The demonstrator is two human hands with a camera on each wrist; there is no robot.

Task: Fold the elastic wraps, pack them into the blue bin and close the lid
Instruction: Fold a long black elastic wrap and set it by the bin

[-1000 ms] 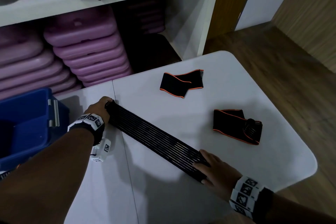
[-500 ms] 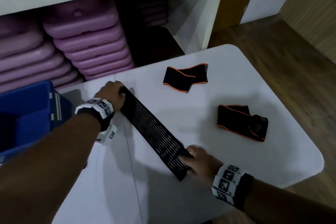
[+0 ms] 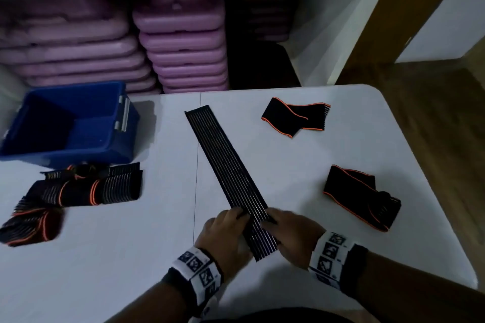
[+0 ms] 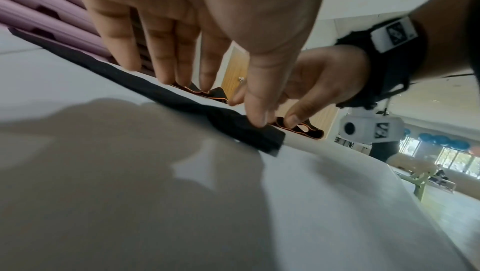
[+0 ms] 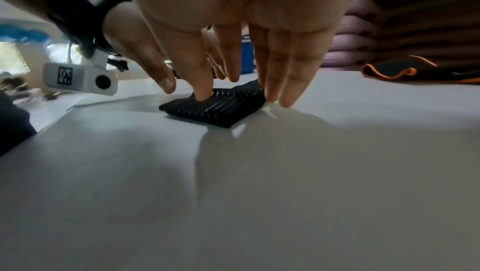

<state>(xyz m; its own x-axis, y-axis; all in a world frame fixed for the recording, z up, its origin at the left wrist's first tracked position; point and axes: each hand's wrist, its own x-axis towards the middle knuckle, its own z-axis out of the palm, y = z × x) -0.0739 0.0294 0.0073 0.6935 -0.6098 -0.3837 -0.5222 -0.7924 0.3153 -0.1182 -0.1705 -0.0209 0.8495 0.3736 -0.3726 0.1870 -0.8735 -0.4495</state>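
We're seeing the long wrap showing black w/ thin pale stripes; folded wrap at 1 o'clock & second wrap at 3 black, orange-edged; pile at 9 black, orange-banded; bin at 10 blue; stack at 12 purple.

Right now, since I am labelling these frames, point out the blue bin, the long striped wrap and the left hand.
blue bin (image 3: pixel 86 155): head view, front wall.
long striped wrap (image 3: pixel 227 168): head view, middle of strip.
left hand (image 3: pixel 223 236): head view, back of hand.
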